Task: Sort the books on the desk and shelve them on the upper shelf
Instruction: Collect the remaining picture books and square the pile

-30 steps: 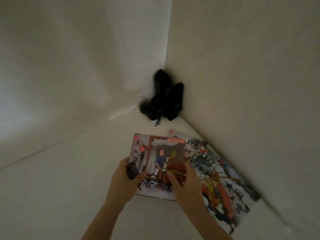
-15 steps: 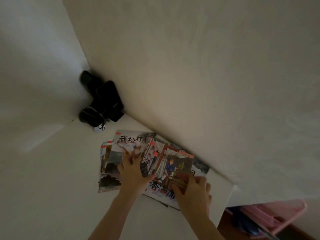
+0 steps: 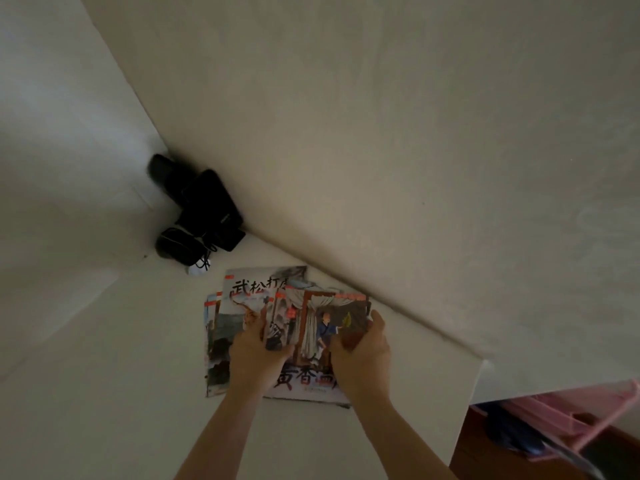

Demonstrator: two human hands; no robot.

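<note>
On books [image 3: 313,327], both hands [image 3: 258,351] gripping

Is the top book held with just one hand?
No, both the left hand and right hand grip the top book.

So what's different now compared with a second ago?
Both hands, left hand and right hand, carried the curtain-cover picture book leftward onto the other picture books, which now lie stacked beneath it. The camera also swung right, revealing a pink rack. Both hands kept their grip on the book's sides; the black devices in the corner stayed put.
</note>
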